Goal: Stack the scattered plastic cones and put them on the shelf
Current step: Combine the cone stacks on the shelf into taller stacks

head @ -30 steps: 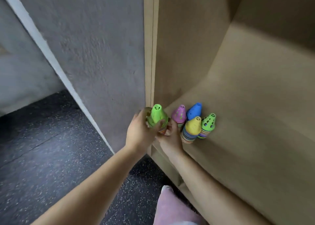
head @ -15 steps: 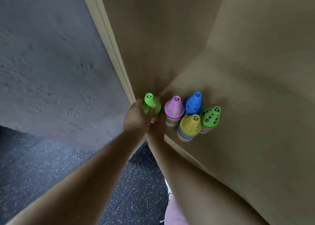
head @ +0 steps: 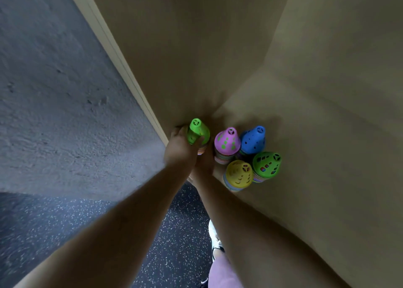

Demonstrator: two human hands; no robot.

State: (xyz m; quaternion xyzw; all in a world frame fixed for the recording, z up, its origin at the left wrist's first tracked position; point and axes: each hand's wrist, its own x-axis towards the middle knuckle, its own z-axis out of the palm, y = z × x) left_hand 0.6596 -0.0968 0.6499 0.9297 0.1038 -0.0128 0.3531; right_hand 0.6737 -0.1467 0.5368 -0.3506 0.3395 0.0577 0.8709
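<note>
Gripping the green-topped stack [head: 198,132] at the shelf's [head: 305,135] front corner, left hand [head: 180,150] wrapped tight, right hand [head: 205,163] cupped beneath, fingers hidden: a nudge could topple the four neighbouring stacks [head: 246,154] alongside.

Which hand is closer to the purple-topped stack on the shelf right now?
Right. The right hand sits low under the held green-topped stack, just beside the purple-topped stack. The left hand grips the held stack from its far side, further from the purple one.
</note>
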